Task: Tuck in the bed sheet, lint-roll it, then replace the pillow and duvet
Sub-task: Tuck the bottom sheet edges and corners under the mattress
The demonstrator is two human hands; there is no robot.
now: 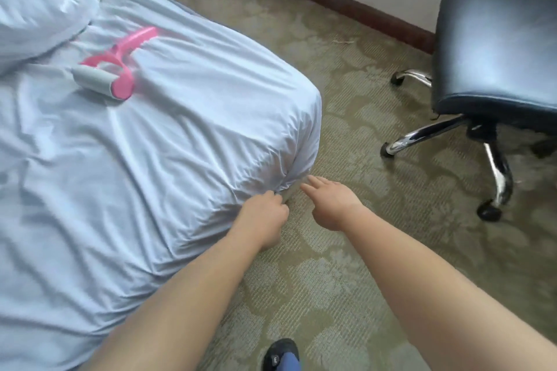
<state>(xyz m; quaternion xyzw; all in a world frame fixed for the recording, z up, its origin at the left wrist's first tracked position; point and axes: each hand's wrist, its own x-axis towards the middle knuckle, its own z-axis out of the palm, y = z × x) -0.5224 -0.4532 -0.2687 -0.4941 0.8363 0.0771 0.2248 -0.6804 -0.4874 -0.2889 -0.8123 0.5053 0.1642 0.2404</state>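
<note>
Shoe: a dark shoe [281, 352] shows at the bottom edge, on the carpet [346, 265].
Left hand: the left hand [265, 214] is at the lower edge of the bed's corner, fingers curled and pinching the bed sheet [150, 159] where it gathers under the mattress.
Right hand: the right hand [330, 203] is just beside it, over the carpet, fingers straight and loosely spread, pointing at the corner and holding nothing.
Bed sheet: pale blue, wrinkled, drawn down over the corner, with folds bunched at the left hand.
Lint roller: the pink-handled lint roller [116, 66] lies farther up on the sheet, well apart from both hands.
Duvet: a pale bunched duvet [39, 0] is heaped at the top left, just beside the roller.
Chair: a dark office chair [494, 45] with chrome legs stands on the carpet to the right, near the wall.
</note>
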